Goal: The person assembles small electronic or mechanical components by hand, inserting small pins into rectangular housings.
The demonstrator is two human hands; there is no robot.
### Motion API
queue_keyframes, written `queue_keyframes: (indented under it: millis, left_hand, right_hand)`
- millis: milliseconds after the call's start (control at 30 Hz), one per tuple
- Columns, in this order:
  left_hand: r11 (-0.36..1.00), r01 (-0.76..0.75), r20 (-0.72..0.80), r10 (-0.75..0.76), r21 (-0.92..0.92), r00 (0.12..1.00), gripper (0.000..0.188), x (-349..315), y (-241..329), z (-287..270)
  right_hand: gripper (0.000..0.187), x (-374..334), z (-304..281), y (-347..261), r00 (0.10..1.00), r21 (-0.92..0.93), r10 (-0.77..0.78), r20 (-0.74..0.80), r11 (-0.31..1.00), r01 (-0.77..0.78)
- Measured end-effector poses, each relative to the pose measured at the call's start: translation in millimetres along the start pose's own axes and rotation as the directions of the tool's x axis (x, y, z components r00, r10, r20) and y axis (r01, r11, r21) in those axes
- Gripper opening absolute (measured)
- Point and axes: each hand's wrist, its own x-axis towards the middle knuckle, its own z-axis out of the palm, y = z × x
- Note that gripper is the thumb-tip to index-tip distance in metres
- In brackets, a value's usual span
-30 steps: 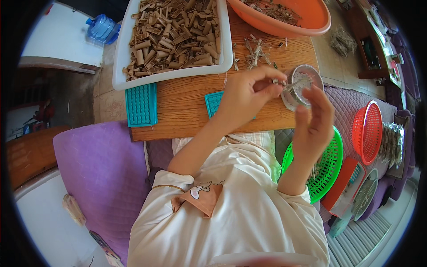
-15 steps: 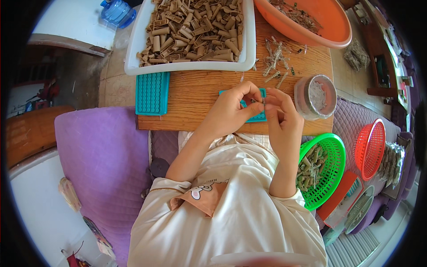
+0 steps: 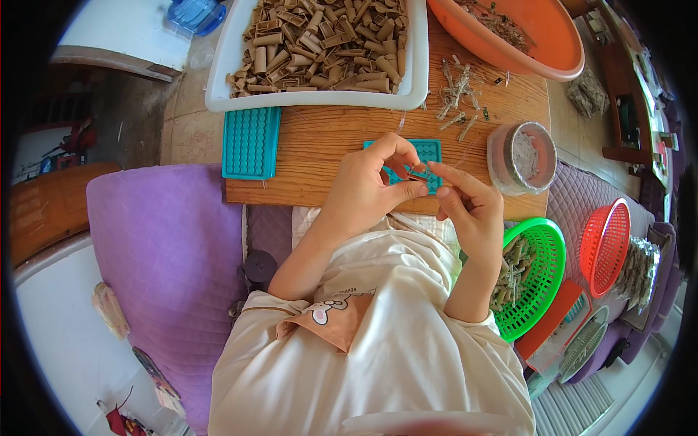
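Observation:
Over a small teal tray [image 3: 430, 149] near the table's front edge, my two hands meet. My left hand [image 3: 374, 178] is closed in a pinch of thumb and forefinger on a tiny brownish piece [image 3: 417, 174], too small to name. From the other side my right hand [image 3: 474, 207] brings its thumb and forefinger to that piece, the other fingers curled. What sits between its fingertips is too small to make out. A second teal tray [image 3: 251, 145] with rows of round bumps lies to the left.
A white bin [image 3: 320, 102] of brown half-tube shells stands at the back, beside an orange basin [image 3: 560, 65]. Small stringy parts [image 3: 456, 91] lie loose on the wooden table [image 3: 320, 160]. Right are a clear tub [image 3: 498, 182], a green basket [image 3: 549, 291] and a red basket [image 3: 607, 247].
My right hand has lowered slightly and shifted right, its forefinger now reaching toward the left hand. More of the small teal tray shows. The whole view has shifted a little.

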Motion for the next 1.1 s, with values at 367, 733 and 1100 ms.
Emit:
queue_keyframes:
  millis: [367,733,1100]
  left_hand:
    - [0.996,0.010,0.020,-0.012,0.093,1.000,0.031,2,0,2]
    - [0.889,-0.132,-0.034,0.163,0.438,0.986,0.014,93,-3,-48]
    - [0.050,-0.224,0.222,0.046,0.973,0.974,0.017,193,-40,-52]
  right_hand:
    - [0.025,3,-5,-8,0.994,-0.186,-0.105,0.039,0.976,0.110]
    - [0.013,8,-15,14,0.940,-0.145,-0.263,-0.219,0.961,0.235]
    - [0.010,10,-20,16,0.931,-0.081,-0.209,-0.300,0.978,0.193]
